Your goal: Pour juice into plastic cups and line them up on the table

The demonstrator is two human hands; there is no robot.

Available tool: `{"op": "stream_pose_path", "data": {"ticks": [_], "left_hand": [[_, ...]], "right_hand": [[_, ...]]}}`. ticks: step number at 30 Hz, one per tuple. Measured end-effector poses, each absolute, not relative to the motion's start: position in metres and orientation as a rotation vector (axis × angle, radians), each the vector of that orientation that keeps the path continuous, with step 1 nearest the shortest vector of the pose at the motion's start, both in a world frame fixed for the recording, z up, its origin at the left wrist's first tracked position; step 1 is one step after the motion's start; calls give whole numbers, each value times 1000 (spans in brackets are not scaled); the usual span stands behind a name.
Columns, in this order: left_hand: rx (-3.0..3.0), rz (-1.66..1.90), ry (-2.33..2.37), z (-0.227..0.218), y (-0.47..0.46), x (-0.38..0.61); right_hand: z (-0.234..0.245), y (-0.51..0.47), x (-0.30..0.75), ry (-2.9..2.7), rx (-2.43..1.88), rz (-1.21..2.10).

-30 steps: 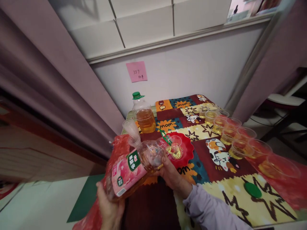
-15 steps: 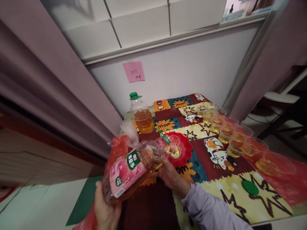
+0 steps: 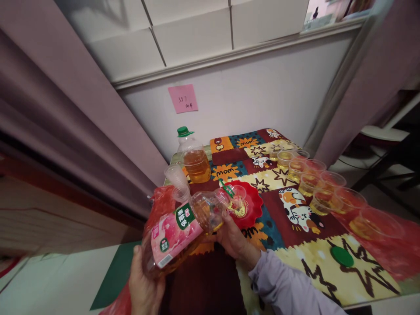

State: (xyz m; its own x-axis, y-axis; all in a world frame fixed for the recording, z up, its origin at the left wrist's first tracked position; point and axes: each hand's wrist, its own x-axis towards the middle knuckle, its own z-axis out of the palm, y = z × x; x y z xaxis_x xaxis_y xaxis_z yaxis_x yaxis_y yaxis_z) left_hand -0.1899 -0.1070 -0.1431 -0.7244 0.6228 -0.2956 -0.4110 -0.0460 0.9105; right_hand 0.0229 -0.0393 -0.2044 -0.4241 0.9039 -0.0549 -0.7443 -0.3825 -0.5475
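A large clear juice bottle (image 3: pixel 177 234) with a pink label lies tilted between my hands, its neck pointing right. My left hand (image 3: pixel 144 282) cups the base, and my right hand (image 3: pixel 231 238) grips near the shoulder. Amber liquid shows inside. The bottle's mouth, with a green ring (image 3: pixel 227 189) around the neck, is over a clear plastic cup (image 3: pixel 239 194) on a red scalloped plate (image 3: pixel 254 214). Some yellow liquid or print shows in the cup; I cannot tell which.
Behind stands a second bottle (image 3: pixel 197 164) with a green cap. Stacked clear cups (image 3: pixel 177 177) lie left of it. Rows of cups with yellow liquid (image 3: pixel 323 201) line the right side. A green cap (image 3: pixel 342 256) rests on the patterned mat (image 3: pixel 285 227). Red plastic bags (image 3: pixel 162 203) lie at the table edges.
The bottle has shifted very slightly in my hands, and the liquid near its neck sits a little differently. Both hands keep their hold.
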Motion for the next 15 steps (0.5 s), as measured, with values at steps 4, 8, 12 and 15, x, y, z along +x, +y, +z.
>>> {"op": "stream_pose_path", "data": {"ticks": [4,8,12,15], "left_hand": [[280,1846,1484,-142,-107,-190],[293,1836,1473,-140,-106,-190],[282,1816,1508,-136,-105,-189],[300,1803,1515,-132,-105,-189]], "right_hand": [[-203,-39,23,-538,-407,1958],[-205,-39,23,-521,-413,1959],[-209,-38,22,-515,-397,1966],[-211,-37,21,-502,-379,1975]]}}
